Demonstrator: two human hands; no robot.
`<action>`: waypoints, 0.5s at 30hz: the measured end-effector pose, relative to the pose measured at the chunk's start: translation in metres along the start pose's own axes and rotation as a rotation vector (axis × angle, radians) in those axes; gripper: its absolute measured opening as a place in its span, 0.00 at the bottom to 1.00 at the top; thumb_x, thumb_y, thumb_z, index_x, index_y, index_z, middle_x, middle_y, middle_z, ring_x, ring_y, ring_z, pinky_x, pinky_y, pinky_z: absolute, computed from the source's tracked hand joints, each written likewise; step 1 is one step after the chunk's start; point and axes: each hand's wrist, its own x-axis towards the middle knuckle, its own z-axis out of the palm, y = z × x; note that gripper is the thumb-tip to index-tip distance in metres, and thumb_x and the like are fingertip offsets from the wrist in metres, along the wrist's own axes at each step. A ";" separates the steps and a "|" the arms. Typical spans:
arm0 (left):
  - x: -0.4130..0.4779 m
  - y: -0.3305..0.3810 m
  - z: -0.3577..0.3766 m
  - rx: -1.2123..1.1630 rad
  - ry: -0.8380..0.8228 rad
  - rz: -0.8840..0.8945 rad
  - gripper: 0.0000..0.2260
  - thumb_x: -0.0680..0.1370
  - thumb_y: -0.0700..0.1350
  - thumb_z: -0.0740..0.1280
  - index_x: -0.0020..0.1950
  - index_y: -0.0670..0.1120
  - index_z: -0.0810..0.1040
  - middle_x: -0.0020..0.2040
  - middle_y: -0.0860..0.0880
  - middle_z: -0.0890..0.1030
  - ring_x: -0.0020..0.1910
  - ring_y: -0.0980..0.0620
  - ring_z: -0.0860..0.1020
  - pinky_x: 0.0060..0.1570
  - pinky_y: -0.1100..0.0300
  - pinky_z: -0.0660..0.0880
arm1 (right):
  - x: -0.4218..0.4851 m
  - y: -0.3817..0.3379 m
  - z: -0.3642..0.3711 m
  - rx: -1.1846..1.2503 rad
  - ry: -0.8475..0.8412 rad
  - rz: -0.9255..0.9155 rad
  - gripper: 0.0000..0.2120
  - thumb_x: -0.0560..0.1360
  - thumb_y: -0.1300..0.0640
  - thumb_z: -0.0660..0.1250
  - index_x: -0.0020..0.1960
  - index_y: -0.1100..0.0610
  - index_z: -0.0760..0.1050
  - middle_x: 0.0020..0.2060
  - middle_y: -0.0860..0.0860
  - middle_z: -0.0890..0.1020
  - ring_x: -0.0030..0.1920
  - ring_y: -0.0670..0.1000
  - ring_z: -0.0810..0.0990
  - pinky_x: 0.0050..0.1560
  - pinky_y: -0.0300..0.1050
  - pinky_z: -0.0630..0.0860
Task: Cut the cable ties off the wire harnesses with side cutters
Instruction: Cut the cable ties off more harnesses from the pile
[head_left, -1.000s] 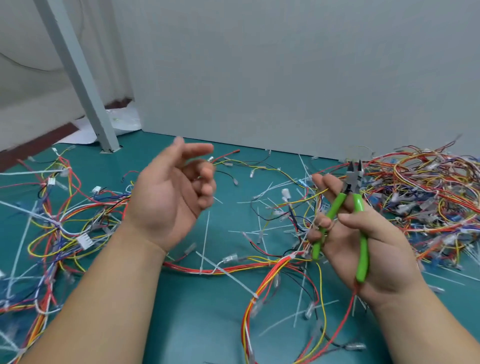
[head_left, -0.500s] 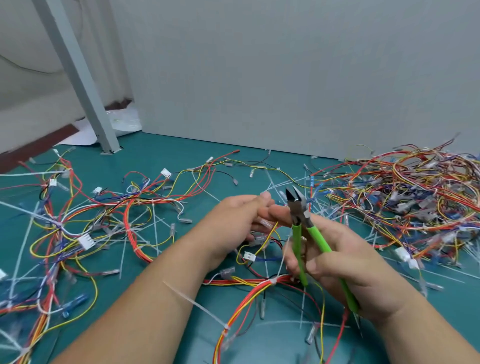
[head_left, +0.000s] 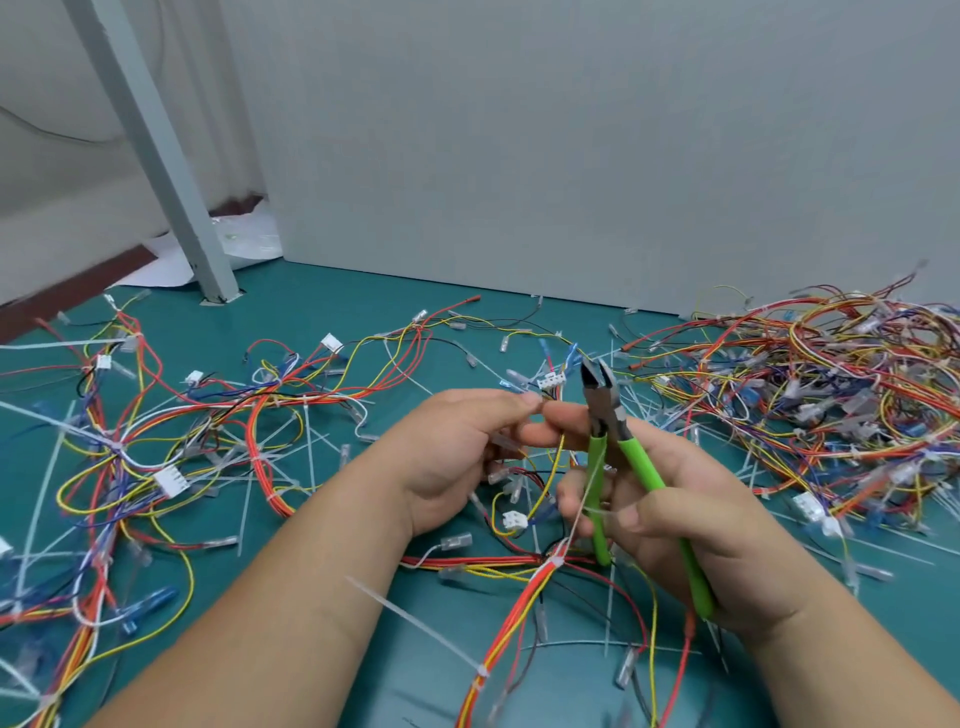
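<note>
The right hand (head_left: 691, 499) grips the green side cutters (head_left: 607, 415), blades tipped up and slightly parted, seemingly parked clear while the left hand (head_left: 452, 452) pinches a small wire harness (head_left: 560, 460) raised between both hands to find its tie. A white cable tie (head_left: 557, 562) binds the orange bundle (head_left: 524, 613) on the teal mat (head_left: 363, 312) just nearer; a tangled heap (head_left: 831, 395) lies far right.

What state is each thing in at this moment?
Green-handled side cutters, jaws open, pointing up, cutting nothing.
Right hand, grips the cutter handles.
Left hand, pinches thin coloured wires.
White cable tie on red-orange wire bundle, fastened, uncut.
Tangled wire harness pile, lying on green mat.
</note>
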 end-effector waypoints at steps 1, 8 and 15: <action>0.000 0.001 0.000 -0.002 0.016 0.002 0.18 0.81 0.45 0.66 0.61 0.30 0.78 0.45 0.39 0.75 0.47 0.44 0.73 0.50 0.52 0.66 | 0.000 0.000 -0.001 0.028 0.018 -0.006 0.35 0.62 0.67 0.65 0.70 0.57 0.77 0.66 0.62 0.79 0.47 0.57 0.75 0.46 0.50 0.71; 0.008 0.000 0.000 -0.084 0.214 0.034 0.10 0.81 0.47 0.68 0.55 0.41 0.82 0.33 0.52 0.73 0.29 0.53 0.68 0.29 0.62 0.64 | 0.001 -0.001 -0.004 0.168 0.176 -0.073 0.32 0.64 0.66 0.61 0.69 0.61 0.77 0.48 0.61 0.79 0.44 0.57 0.77 0.44 0.53 0.70; 0.012 0.004 -0.005 -0.139 0.267 -0.013 0.19 0.82 0.57 0.62 0.51 0.44 0.84 0.33 0.53 0.74 0.28 0.55 0.69 0.31 0.60 0.60 | 0.000 -0.004 -0.003 0.131 0.309 -0.097 0.37 0.62 0.64 0.57 0.72 0.56 0.70 0.43 0.55 0.73 0.46 0.54 0.74 0.45 0.51 0.66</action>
